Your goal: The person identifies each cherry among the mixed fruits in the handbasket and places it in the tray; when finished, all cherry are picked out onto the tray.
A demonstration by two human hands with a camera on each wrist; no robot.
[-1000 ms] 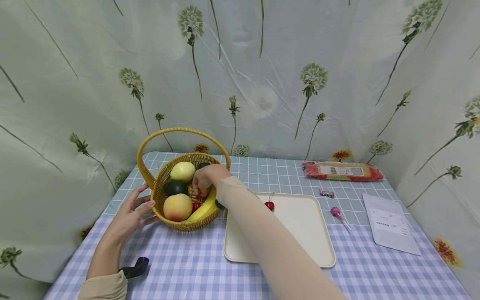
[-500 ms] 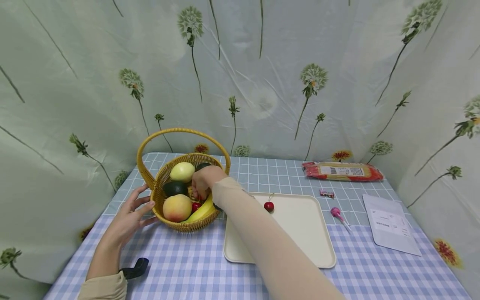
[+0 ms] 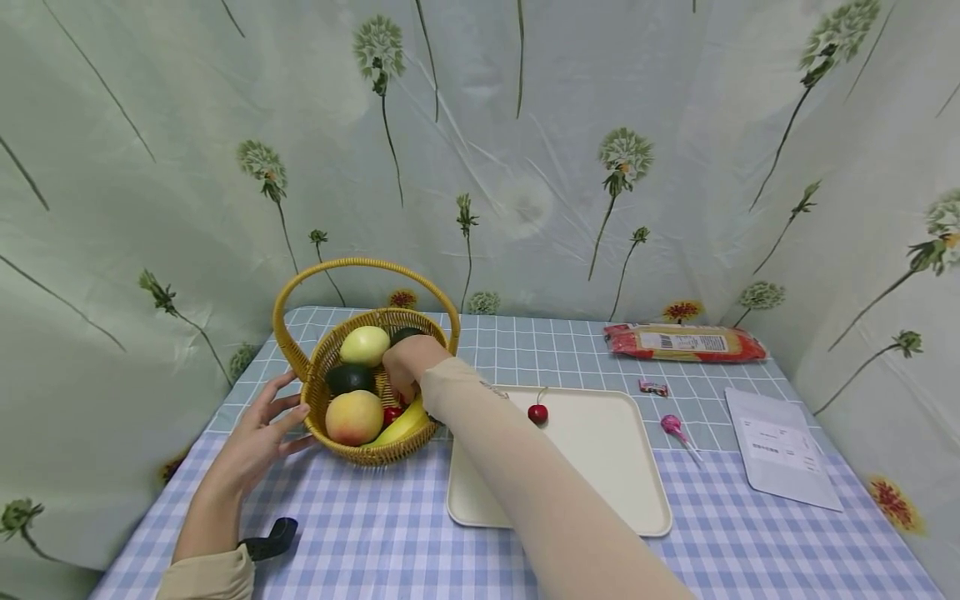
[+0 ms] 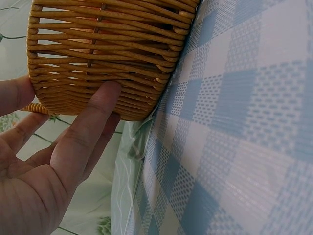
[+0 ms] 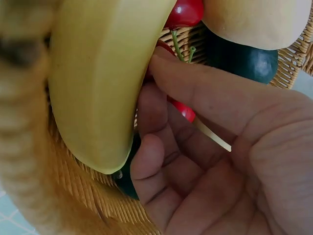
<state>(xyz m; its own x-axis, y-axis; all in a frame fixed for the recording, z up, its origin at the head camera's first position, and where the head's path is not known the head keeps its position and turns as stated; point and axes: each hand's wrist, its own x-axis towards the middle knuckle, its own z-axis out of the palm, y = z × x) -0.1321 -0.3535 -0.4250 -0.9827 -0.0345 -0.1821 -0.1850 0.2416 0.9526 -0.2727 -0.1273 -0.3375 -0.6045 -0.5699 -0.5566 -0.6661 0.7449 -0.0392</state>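
Red cherry-like piece [image 5: 185, 111] seems pinched by the right hand [image 3: 408, 361] inside the basket [image 3: 382, 454], left-centre of the frame, so from afar I should press only softly beside the banana [image 5: 93, 98], while the left hand [image 3: 258, 433], fingers extended, touches the wall.

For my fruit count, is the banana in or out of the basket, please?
In: the banana lies within the wicker basket's rim, beside the peach.

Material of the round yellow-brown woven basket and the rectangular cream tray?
Basket: likely wicker or plastic imitation, slightly glossy; interlaced strands catch light.
Tray: probably plastic, smooth, low sheen; even colour and rounded, moulded-looking corners, though coated metal is possible.
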